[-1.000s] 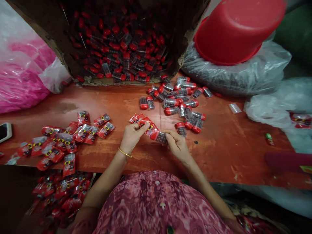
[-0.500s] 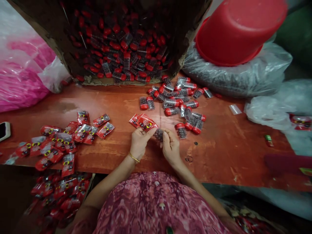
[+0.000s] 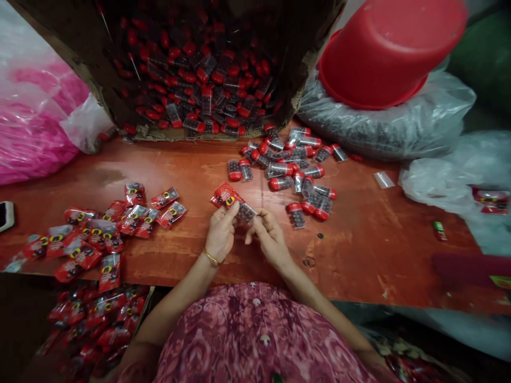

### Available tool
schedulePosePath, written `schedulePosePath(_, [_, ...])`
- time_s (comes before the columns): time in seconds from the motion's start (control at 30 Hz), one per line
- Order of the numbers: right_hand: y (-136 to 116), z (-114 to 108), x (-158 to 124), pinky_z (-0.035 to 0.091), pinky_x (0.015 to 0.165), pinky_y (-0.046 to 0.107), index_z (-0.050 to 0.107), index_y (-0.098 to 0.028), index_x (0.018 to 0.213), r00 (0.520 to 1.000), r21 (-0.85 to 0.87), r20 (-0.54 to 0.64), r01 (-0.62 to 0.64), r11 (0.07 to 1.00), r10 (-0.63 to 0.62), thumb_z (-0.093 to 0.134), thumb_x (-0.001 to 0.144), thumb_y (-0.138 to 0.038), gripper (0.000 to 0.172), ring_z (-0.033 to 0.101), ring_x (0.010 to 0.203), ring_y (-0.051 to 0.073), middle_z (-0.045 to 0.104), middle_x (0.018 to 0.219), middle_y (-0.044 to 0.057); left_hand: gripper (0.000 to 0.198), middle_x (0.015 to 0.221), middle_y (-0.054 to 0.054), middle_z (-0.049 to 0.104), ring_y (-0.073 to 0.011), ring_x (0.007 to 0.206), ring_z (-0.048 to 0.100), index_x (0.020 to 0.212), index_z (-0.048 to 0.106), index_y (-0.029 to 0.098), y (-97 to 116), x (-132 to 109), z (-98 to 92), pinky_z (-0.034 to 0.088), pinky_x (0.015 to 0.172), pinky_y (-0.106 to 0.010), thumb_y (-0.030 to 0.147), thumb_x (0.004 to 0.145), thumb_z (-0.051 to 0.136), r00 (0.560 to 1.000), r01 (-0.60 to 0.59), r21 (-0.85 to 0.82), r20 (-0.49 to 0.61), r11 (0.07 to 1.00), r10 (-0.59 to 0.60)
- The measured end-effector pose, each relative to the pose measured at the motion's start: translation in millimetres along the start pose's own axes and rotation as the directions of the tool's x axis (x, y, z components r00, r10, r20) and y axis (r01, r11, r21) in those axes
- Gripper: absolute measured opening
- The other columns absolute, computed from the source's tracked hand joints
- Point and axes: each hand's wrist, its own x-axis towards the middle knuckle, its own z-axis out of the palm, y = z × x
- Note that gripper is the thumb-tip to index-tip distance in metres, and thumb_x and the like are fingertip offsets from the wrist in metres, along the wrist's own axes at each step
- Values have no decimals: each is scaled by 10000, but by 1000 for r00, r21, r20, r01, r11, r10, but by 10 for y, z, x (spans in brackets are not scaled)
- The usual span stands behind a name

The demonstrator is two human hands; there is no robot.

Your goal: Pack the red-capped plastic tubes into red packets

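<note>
My left hand (image 3: 220,234) pinches a small red printed packet (image 3: 233,203) just above the red-brown table (image 3: 371,239). My right hand (image 3: 268,236) is closed on the packet's clear lower end, where dark contents show through. Both hands meet at the table's middle front. A few more red packets (image 3: 219,196) lie under and behind the held one. A heap of clear tubes with red caps (image 3: 293,170) lies just beyond my right hand. Filled red packets (image 3: 99,231) are spread on the table at the left.
A tipped cardboard box (image 3: 199,74) full of red-capped tubes stands at the back. A red basin (image 3: 387,48) rests on a clear plastic bag (image 3: 383,122) at the back right. A pink bag (image 3: 32,122) and a phone (image 3: 6,214) are at the left. More packets (image 3: 96,319) lie below the table's edge.
My hands have drawn together and shifted slightly left. The packet, stretched slantwise between them a second ago, is now bunched between my fingertips.
</note>
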Motion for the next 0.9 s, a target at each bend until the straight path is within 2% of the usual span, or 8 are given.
schedulePosePath(0.17, [44,41,146,393,418,193,459,-213,762,999,-25,-39,-32,999,31,587,763,-475,292,470,389,71,516,502,-85,298,558,31,598,-65,446,497,699,611,128,-42,-48,-12,370,420,-185,351,587,776,995,65,-7,78,998,-64])
schedulePosePath(0.3, [46,113,301,350,424,196,471,-200,623,991,-281,-90,67,957,-96,602,752,-466,323,439,422,74,490,498,-64,179,672,-23,682,-120,638,639,737,634,130,75,-65,-84,485,631,-223,286,691,708,995,100,-55,-23,994,-101])
schedulePosePath(0.43, [-60,-179,283,408,579,249,575,-188,723,944,-729,-76,167,664,-321,478,853,-446,304,538,593,133,613,660,18,238,755,-10,713,-98,750,662,734,636,168,424,53,-375,499,742,-214,338,848,516,954,-126,-180,-292,975,69])
schedulePosePath(0.53, [-84,-596,154,423,705,314,612,-156,874,888,-935,-157,6,354,-431,422,883,-420,325,568,767,206,655,834,102,289,762,38,711,-77,863,649,709,617,222,660,183,-625,482,816,-189,451,836,497,812,-444,-223,-509,868,285])
schedulePosePath(0.63, [3,-914,49,413,705,353,613,-123,949,899,-979,-198,-167,113,-392,422,879,-416,357,544,808,258,643,884,145,402,865,1,715,-110,964,627,754,630,219,691,233,-692,477,851,-217,598,766,494,804,-485,-173,-474,857,359])
schedulePosePath(0.73, [135,-975,49,413,728,363,602,-120,1036,917,-991,-130,-118,56,-377,423,883,-382,352,533,845,265,628,960,155,389,864,-41,716,-177,896,649,813,659,200,514,221,-549,477,870,-322,560,670,621,874,-320,161,-330,934,356])
schedulePosePath(0.8, [205,-905,101,411,769,373,590,-130,1082,919,-997,-50,-20,80,-391,422,887,-358,343,526,888,264,615,1026,155,320,935,-74,714,-236,991,620,835,691,201,367,227,-428,417,955,-405,453,638,697,911,-272,579,-101,768,399])
schedulePosePath(0.9, [265,-767,192,407,799,393,574,-134,1115,913,-990,26,82,118,-408,432,882,-340,342,515,938,270,597,1081,159,220,1193,-83,630,-325,1252,426,827,723,246,224,295,-340,230,1070,-515,339,628,729,875,-314,913,171,262,453])
